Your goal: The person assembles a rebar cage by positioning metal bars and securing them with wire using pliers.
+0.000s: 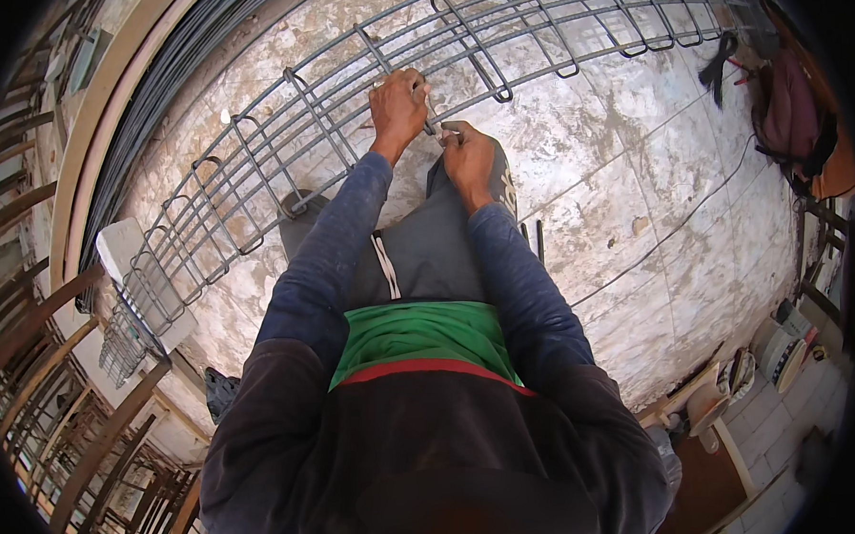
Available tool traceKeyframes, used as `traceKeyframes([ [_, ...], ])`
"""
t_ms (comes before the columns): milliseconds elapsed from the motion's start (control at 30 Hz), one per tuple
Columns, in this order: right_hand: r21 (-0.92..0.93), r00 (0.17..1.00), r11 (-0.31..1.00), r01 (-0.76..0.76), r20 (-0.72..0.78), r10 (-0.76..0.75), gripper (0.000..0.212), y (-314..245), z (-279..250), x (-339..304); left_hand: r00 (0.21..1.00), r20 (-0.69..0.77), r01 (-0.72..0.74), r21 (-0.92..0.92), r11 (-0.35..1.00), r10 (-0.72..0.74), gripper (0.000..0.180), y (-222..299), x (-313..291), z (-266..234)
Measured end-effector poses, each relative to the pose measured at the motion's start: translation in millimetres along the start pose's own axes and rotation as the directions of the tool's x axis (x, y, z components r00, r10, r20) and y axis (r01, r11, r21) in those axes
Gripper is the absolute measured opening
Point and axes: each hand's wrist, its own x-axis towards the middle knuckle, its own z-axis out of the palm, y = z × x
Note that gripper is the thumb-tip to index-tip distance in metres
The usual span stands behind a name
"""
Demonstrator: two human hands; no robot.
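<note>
A long cage of steel reinforcing bars [333,134] with rectangular stirrups [370,47] curves across the upper part of the view, in front of my legs. My left hand [398,111] is closed at the cage, its fingers bent round a stirrup beside my right knee. Just right of it and lower, my right hand [468,164] pinches close to the cage's near bar. Whatever lies between those fingertips is too small to make out. Both hands are bare, and dark blue sleeves cover my forearms.
A bundle of long thin steel rods [159,83] lies at the left beside a wooden plank [84,147]. A pale block [123,244] is at the cage's left end. A thin cable [672,235] crosses the stained floor [642,162]. Buckets [779,351] stand at the lower right.
</note>
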Motion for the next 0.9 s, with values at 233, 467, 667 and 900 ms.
traceKeyframes([
  [233, -0.109, 0.993, 0.989, 0.096, -0.065, -0.104, 0.030, -37, 1, -19, 0.992, 0.105, 0.081, -0.058, 0.995, -0.075, 0.014, 6, 5, -20],
  [467, -0.071, 0.971, 0.975, 0.210, -0.102, -0.217, 0.025, -27, 11, -12, 0.995, 0.098, 0.023, -0.128, 0.992, -0.010, 0.014, 8, 4, -27],
  [667, -0.002, 0.981, 0.981, 0.194, -0.020, -0.194, 0.024, -26, 7, -9, 0.992, 0.121, 0.040, -0.174, 0.984, -0.019, 0.013, 7, -2, -31],
  [900, -0.071, 0.974, 0.972, 0.224, -0.014, -0.226, 0.022, -30, 9, -8, 0.992, 0.112, 0.081, -0.281, 0.956, -0.051, 0.011, 24, -37, -40],
])
